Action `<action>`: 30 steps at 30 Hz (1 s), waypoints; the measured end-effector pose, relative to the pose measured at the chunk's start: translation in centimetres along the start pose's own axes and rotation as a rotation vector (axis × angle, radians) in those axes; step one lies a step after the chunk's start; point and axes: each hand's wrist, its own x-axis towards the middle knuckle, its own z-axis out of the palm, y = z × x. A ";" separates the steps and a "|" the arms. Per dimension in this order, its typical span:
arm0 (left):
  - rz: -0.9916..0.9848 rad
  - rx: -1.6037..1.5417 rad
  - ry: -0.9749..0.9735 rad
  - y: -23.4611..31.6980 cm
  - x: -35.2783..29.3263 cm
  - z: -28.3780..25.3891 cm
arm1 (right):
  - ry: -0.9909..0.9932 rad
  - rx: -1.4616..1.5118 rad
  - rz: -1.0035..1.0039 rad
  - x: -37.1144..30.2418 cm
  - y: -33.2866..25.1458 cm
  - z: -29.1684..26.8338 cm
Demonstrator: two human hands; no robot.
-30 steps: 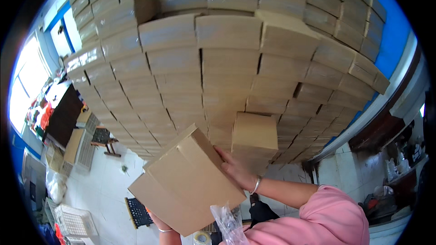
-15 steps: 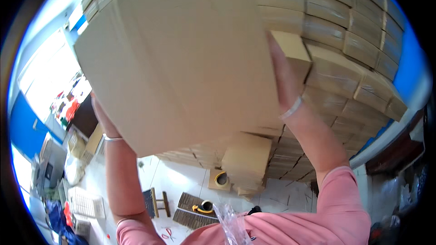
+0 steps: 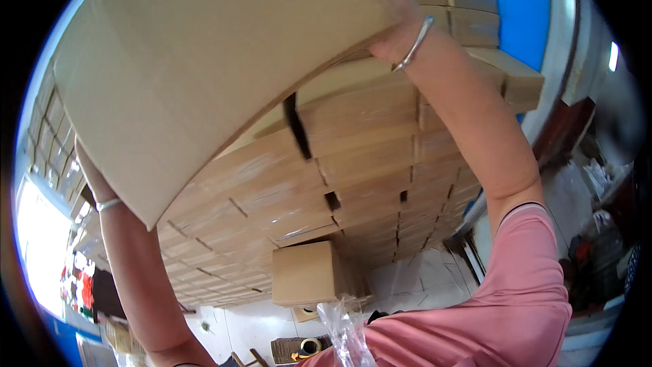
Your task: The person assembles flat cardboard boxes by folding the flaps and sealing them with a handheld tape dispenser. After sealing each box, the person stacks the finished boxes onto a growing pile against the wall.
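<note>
A large plain cardboard box (image 3: pixel 204 75) fills the upper left of the view, raised overhead against a tall wall of stacked cardboard boxes (image 3: pixel 360 156). My right hand (image 3: pixel 394 34), with a silver bangle at the wrist, grips the box's right edge near the top. My left hand (image 3: pixel 92 170) is mostly hidden behind the box's lower left corner, only the wrist with a bangle showing, holding that side. Both arms stretch upward.
One box (image 3: pixel 309 272) juts out from the lower part of the stack. A roll of tape (image 3: pixel 311 346) and a clear plastic bag (image 3: pixel 346 329) lie below near my chest. A bright window (image 3: pixel 41 258) is at left, a blue wall (image 3: pixel 523 7) at upper right.
The box has gone from waist height to overhead, tilting toward the top of the stack. Both arms have risen and the view has swung upward and to the right.
</note>
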 end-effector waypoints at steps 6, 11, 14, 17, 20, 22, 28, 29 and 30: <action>-0.115 -0.245 -0.190 -2.3 0.3 13.7 | 0.272 -0.179 0.021 -5.6 -6.7 -3.1; -0.404 -0.635 -0.513 -5.2 2.1 15.4 | 0.515 -0.333 0.050 -8.0 -9.3 -3.2; -0.446 -0.723 -0.560 -6.4 1.7 17.9 | 0.668 -0.430 0.065 -9.5 -11.2 -2.6; -0.446 -0.778 -0.578 -6.4 1.2 18.7 | 0.806 -0.500 0.092 -10.6 -12.1 -2.0; -0.448 -0.832 -0.600 -5.6 0.5 20.0 | 0.930 -0.559 0.108 -11.7 -13.1 -1.2; -0.460 -0.866 -0.616 -4.9 -0.7 21.5 | 1.005 -0.595 0.121 -12.5 -14.2 -1.0; -0.625 -0.954 -0.743 0.2 -5.1 26.4 | 1.136 -0.647 0.101 -15.0 -19.5 -1.4; -0.740 -0.948 -0.809 0.6 -5.0 27.1 | 1.149 -0.647 0.100 -15.4 -20.3 -2.0; -0.741 -0.899 -0.787 1.0 -5.1 28.2 | 1.159 -0.645 0.098 -15.8 -21.0 -2.7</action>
